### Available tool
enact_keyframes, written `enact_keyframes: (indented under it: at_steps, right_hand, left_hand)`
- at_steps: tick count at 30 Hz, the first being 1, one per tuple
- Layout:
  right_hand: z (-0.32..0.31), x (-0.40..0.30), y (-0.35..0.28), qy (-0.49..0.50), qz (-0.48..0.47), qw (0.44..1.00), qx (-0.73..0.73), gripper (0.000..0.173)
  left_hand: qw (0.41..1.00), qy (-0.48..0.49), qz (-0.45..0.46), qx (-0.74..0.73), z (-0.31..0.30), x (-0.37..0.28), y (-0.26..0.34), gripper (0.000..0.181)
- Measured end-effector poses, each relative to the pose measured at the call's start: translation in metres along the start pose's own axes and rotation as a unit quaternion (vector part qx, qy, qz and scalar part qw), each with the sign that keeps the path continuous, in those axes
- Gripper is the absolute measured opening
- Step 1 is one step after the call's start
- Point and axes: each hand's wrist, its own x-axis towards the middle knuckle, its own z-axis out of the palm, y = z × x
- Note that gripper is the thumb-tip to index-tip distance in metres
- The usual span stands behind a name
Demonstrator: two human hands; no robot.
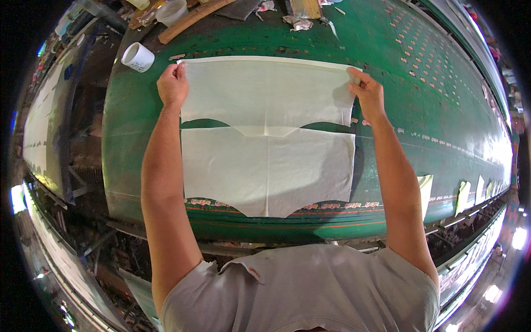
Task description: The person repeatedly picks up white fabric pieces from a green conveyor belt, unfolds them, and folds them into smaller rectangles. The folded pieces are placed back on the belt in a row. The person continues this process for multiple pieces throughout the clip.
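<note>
Two cut panels of pale fabric lie one beyond the other on a long green table (141, 166). My left hand (173, 85) pinches the far left corner of the farther fabric panel (249, 91). At that panel's far right corner, my right hand (367, 89) grips the edge between thumb and fingers. A narrow band runs along the far edge. The pointed middle of the farther panel overlaps the top of the nearer fabric panel (232, 166), which no hand touches. Both have curved cut-outs on their near sides and a crease down the middle.
A white cup (138, 57) bearing writing stands left of my left hand. Beyond are a wooden strip (195, 20), a plastic tub (171, 12) and crumpled scraps (298, 23). Small printed motifs (431, 62) mark the table at right. Pale fabric pieces (462, 197) hang at the near right edge.
</note>
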Motion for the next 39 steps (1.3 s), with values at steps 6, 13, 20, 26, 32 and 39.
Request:
enact_keyframes:
  at_steps: [6,13,20,26,32,39]
  right_hand:
    - [0.003,0.016,-0.006,0.002,0.016,0.998,-0.067,0.052]
    - [0.004,0.025,0.005,0.006,0.011,0.996,-0.091,0.052]
    - [0.007,0.028,0.011,0.002,0.017,0.986,-0.166,0.049]
    - [0.0,0.019,0.008,0.003,-0.075,0.97,-0.233,0.053]
    - [0.0,0.017,-0.004,-0.019,-0.018,0.983,-0.18,0.065]
    - [0.006,0.007,-0.017,-0.022,0.039,0.994,0.102,0.066]
  left_hand:
    - [0.998,-0.021,0.017,0.062,0.007,0.009,0.002,0.032]
    - [0.992,-0.04,0.037,0.118,0.012,0.014,0.003,0.028]
    - [0.954,-0.051,0.278,0.101,0.008,-0.008,0.029,0.033]
    - [0.908,-0.235,0.271,0.217,0.022,-0.063,0.104,0.084]
    - [0.9,-0.313,0.201,0.228,0.046,-0.085,0.165,0.092]
    - [0.904,-0.3,0.259,0.163,0.113,-0.122,0.264,0.08]
